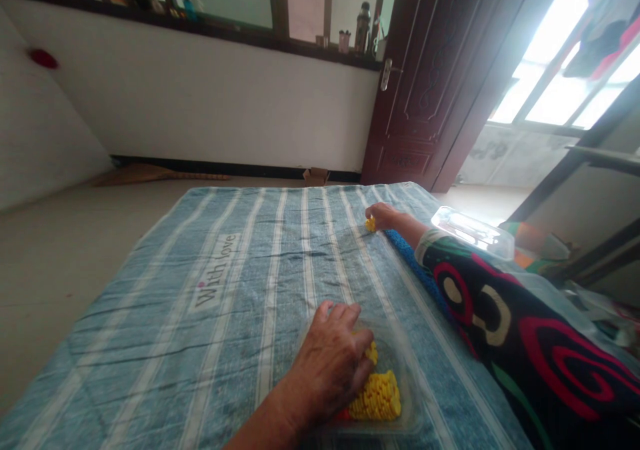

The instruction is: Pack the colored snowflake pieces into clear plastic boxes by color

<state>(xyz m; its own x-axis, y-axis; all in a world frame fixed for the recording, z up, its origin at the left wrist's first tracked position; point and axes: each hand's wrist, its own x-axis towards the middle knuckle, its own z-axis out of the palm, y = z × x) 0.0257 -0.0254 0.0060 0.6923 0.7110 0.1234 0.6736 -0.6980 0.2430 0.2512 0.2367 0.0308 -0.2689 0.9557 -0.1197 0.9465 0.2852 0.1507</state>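
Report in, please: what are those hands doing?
Left hand over clear tub, partly hiding yellow pieces. Right hand farther out, fingers on small yellow piece, beside blue cloth.

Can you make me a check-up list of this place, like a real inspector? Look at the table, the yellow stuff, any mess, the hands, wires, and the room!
Surface: striped cloth, wrinkled, printed "With love".
Things: yellow pieces in a clear tub; a small yellow piece outside it.
Clutter: blue textured thing and shiny clear container on the right.
Hands: left hand over the tub, grip hidden; right hand pinches the small yellow piece.
Cables: nothing seen.
Surroundings: dark red door, flask on a ledge, cardboard on the floor.
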